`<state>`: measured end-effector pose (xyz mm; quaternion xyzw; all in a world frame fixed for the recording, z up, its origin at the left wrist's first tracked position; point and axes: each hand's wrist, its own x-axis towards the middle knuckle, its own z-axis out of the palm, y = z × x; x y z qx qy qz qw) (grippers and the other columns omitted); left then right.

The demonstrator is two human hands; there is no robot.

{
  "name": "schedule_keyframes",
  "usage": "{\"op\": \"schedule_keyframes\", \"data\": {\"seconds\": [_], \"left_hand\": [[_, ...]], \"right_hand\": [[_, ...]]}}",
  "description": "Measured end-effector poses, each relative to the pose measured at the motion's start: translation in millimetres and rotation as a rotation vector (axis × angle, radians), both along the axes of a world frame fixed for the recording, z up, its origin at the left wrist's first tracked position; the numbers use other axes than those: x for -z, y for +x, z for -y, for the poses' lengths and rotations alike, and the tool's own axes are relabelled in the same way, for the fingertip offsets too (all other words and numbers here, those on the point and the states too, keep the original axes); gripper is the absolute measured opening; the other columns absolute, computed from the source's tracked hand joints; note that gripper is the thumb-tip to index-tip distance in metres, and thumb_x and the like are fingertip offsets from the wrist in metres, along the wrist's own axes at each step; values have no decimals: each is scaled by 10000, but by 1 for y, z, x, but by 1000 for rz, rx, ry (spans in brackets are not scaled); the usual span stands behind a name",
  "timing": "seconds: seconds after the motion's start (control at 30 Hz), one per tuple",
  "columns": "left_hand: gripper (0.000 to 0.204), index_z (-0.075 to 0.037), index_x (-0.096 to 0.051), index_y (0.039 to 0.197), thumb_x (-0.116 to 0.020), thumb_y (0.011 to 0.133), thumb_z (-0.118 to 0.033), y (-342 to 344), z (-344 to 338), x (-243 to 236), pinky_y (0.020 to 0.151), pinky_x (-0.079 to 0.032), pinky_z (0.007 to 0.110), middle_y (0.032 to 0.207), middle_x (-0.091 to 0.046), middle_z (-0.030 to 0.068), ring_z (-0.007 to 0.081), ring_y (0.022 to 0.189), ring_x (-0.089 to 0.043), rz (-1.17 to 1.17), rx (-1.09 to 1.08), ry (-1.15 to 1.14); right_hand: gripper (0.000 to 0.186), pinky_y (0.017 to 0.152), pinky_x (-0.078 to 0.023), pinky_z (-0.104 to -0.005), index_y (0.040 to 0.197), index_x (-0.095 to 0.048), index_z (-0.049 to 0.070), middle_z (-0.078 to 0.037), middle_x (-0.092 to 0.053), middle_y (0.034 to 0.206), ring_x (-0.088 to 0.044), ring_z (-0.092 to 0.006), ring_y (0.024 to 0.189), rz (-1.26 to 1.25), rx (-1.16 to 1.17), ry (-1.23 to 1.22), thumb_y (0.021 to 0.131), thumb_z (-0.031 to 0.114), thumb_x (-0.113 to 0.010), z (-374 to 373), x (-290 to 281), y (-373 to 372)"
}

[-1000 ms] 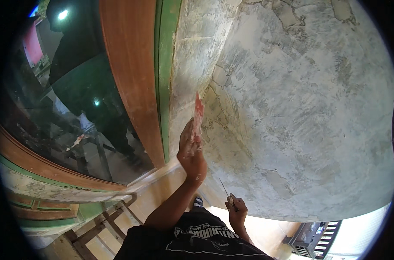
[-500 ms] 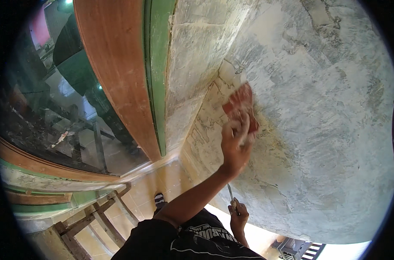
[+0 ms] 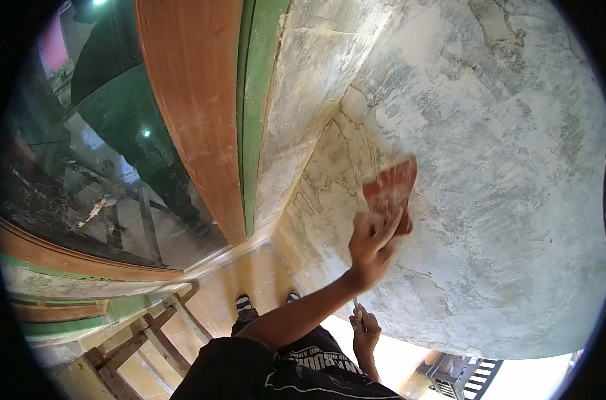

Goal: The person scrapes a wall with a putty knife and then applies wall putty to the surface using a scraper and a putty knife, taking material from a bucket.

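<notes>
My left hand (image 3: 373, 250) grips a red, plaster-smeared flat scraper (image 3: 389, 177), raised at the mottled grey plaster wall (image 3: 489, 173), right of the inside corner; whether the blade touches it is unclear. The scraper is slightly blurred. Lower down, my right hand (image 3: 366, 333) holds a thin metal-bladed tool (image 3: 357, 303) by its handle, in front of the same wall's lower part. Irregular cracks and patches run through the plaster near the corner.
A glass pane (image 3: 103, 173) in a brown wooden frame (image 3: 183, 113) with green trim is on the left. A wooden ladder-like frame (image 3: 157, 337) stands below it on the tiled floor (image 3: 223, 293), near my sandalled feet. Dark slatted furniture (image 3: 456, 373) is at lower right.
My left hand has swung rightward from the corner onto the wall, turning the red scraper face-on, then moved slightly down and right. My view has shifted; both feet now show.
</notes>
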<state>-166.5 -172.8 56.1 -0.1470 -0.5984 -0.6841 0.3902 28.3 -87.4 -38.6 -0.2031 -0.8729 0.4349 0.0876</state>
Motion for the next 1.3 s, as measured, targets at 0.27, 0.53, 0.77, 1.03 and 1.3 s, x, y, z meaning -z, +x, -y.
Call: {"op": "schedule_keyframes", "data": {"seconds": [0.27,0.53,0.77,1.03,1.3], "left_hand": [[255,35,-554,959,-483,946,-209,40,108,-10,712,-467,295,934,-596,92,182,806,-572,450,104,534],[315,20,-431,1155,-450,934,-203,105,158,27,788,-487,329,1037,-554,130,194,912,-576,377,382,672],[225,44,-547,880,-487,905,-171,169,175,40,626,-458,269,842,-583,84,144,708,-551,465,50,228],[173,16,-524,996,-471,920,-130,258,174,-8,696,-496,268,926,-611,91,148,793,-607,198,-39,766],[205,-43,-556,1045,-561,881,-167,402,124,2,693,-515,289,948,-628,45,153,818,-626,548,76,960]], "right_hand": [[286,503,-377,-229,935,-605,-30,-21,-548,694,-480,-65,585,-23,110,-443,916,250,-549,23,-25,23],[468,532,-414,-246,862,-594,-44,-63,-560,694,-504,-111,587,9,-284,-473,931,407,-490,72,-108,18],[431,500,-369,-218,910,-598,-30,-49,-571,701,-490,-82,573,-106,-460,-576,944,383,-480,80,-134,4],[423,470,-355,-224,918,-593,-57,-62,-546,625,-479,-100,500,-81,-632,-608,938,353,-493,38,-118,63],[370,705,-421,-331,1033,-654,69,-95,-573,937,-524,-229,819,-530,-844,54,674,51,-736,17,-61,138]]}}
